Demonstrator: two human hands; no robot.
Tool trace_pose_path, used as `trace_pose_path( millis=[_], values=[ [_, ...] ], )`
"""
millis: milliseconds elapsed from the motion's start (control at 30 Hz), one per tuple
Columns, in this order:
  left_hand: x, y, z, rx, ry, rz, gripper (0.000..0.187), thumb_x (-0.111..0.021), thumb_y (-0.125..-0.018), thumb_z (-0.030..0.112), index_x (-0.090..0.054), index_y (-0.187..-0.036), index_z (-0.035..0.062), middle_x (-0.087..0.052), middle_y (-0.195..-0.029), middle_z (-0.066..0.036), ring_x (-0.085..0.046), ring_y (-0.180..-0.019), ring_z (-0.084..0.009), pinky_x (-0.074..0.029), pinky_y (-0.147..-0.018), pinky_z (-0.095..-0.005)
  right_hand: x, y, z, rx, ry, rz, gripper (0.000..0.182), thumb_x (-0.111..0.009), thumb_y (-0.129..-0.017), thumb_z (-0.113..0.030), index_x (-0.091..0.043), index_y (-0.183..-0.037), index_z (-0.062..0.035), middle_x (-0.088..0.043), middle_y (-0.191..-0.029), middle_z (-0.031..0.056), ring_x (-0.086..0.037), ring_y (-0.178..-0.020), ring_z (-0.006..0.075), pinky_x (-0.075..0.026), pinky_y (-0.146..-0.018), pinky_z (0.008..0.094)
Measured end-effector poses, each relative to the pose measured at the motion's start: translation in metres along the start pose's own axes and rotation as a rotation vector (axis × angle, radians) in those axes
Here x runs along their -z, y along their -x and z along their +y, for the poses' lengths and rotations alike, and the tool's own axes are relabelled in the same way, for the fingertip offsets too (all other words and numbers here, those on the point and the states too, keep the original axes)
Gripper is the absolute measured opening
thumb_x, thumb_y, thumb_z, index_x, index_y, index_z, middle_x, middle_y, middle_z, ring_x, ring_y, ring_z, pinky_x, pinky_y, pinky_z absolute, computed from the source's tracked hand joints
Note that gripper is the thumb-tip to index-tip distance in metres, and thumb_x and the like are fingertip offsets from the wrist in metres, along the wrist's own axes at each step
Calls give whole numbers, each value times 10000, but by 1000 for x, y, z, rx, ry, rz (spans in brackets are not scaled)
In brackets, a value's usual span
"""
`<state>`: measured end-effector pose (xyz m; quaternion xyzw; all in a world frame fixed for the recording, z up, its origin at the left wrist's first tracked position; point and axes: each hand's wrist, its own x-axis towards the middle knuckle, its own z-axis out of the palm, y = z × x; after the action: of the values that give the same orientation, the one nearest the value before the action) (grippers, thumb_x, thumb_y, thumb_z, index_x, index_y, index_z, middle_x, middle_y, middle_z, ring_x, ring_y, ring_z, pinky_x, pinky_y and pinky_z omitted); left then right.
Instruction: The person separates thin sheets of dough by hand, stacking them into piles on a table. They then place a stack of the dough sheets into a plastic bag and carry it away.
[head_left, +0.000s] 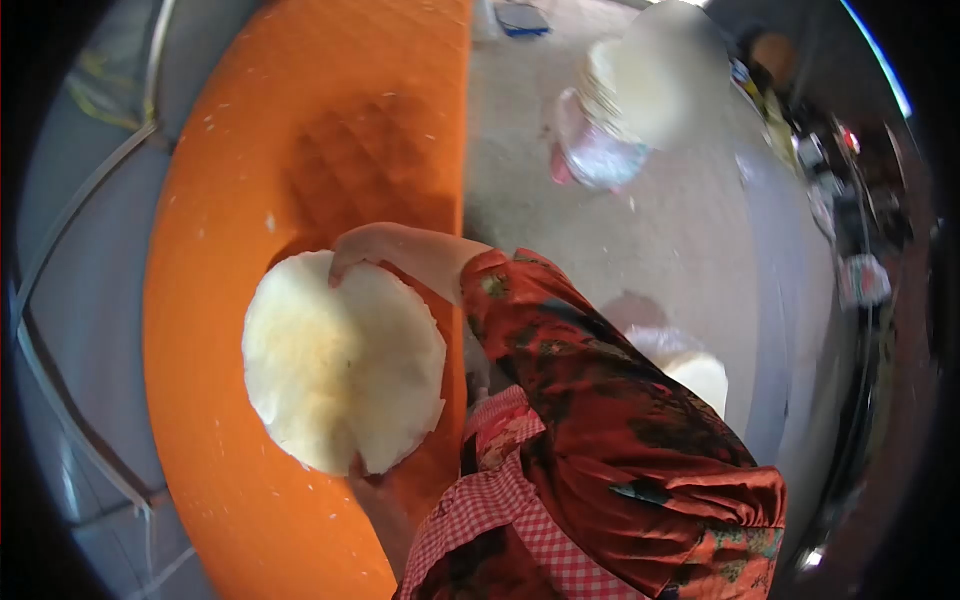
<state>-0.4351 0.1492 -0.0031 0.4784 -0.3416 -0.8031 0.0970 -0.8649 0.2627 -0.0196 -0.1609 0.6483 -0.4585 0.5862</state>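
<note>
A pale, round, thin flatbread-like sheet (320,370), browned near its middle, is held in both hands over the orange quilted mat (240,160). Its edge is ragged, with what look like layers showing at the lower right. My right hand (365,245) reaches out of a red patterned sleeve and grips the upper rim, fingers curled over the top face. At the lower rim my left hand (372,484) pinches the sheet beside a small notch; most of its fingers are hidden beneath.
On the grey floor (660,240) stands a stack of similar pale rounds (610,90), above a clear plastic wrapping (605,160). Another pale round stack (700,378) sits behind my arm. Small white crumbs dot the mat. Assorted items (862,280) line the right side; grey tiles (90,340) border the left.
</note>
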Motion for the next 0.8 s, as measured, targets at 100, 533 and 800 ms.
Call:
trace_pose_path(
  millis=[100, 533, 800],
  values=[
    [17, 1, 45, 77, -131, -201, 609, -561, -892, 232, -334, -1431, 61, -449, -1378, -162, -482, -1224, -354, -479, -968, -478, -35, 100, 19, 158, -212, 231, 537, -753, -722, -184, -604, -1214, -29, -630, -1172, 165, -612, -1084, 290, -494, -934, 409],
    [-191, 17, 12, -1, -885, -827, 644, -582, -729, 16, -411, -1349, -28, -530, -1262, -160, -551, -1131, -284, -495, -899, -388, -208, 375, 316, 708, -1193, 1092, 518, -695, -788, -63, -519, -1261, 55, -630, -1147, 139, -613, -1031, 223, -491, -910, 355],
    [-239, 143, -249, 418, -1189, -1248, 551, -640, -721, -16, -487, -1250, -28, -631, -1057, -117, -640, -908, -218, -528, -784, -335, -405, 541, 488, 526, -1502, 1758, 527, -676, -793, -27, -479, -1272, 71, -610, -1175, 177, -623, -1035, 247, -521, -891, 358]
  ],
)
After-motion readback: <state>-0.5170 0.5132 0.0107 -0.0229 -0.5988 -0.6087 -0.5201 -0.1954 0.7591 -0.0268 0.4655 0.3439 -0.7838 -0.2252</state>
